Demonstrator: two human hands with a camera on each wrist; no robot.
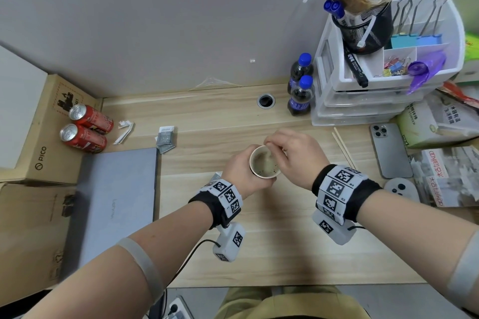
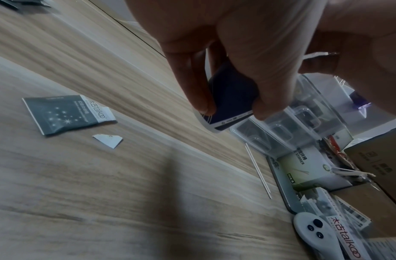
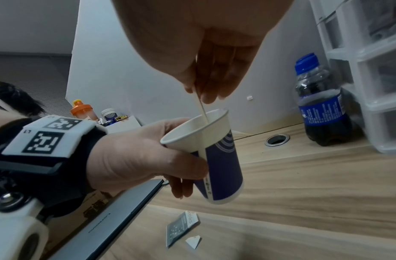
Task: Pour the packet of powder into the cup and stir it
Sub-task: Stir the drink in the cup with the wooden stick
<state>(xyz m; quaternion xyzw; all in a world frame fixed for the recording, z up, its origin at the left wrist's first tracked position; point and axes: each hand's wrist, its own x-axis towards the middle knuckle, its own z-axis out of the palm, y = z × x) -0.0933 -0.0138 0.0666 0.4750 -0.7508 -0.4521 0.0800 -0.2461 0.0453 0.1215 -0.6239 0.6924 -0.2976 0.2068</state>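
Observation:
My left hand (image 1: pixel 239 171) grips a white and dark blue paper cup (image 3: pixel 214 153), held above the wooden desk and tilted slightly. Brown liquid with dark specks fills the cup (image 1: pixel 265 163). My right hand (image 1: pixel 287 150) hovers over the rim and pinches a thin wooden stir stick (image 3: pixel 201 107) whose lower end dips inside the cup. The torn grey powder packet (image 2: pixel 63 114) lies flat on the desk below, with its torn-off corner (image 2: pixel 108 139) beside it. In the left wrist view my fingers (image 2: pixel 201 98) wrap the cup (image 2: pixel 232 98).
A closed grey laptop (image 1: pixel 114 204) lies at the left, with two red cans (image 1: pixel 85 127) and more packets (image 1: pixel 166 137) behind it. Two cola bottles (image 1: pixel 300 90), a clear drawer unit (image 1: pixel 363 96), spare stir sticks (image 1: pixel 342 145), a phone (image 1: pixel 388 150) and a white controller (image 1: pixel 400 188) stand at the right.

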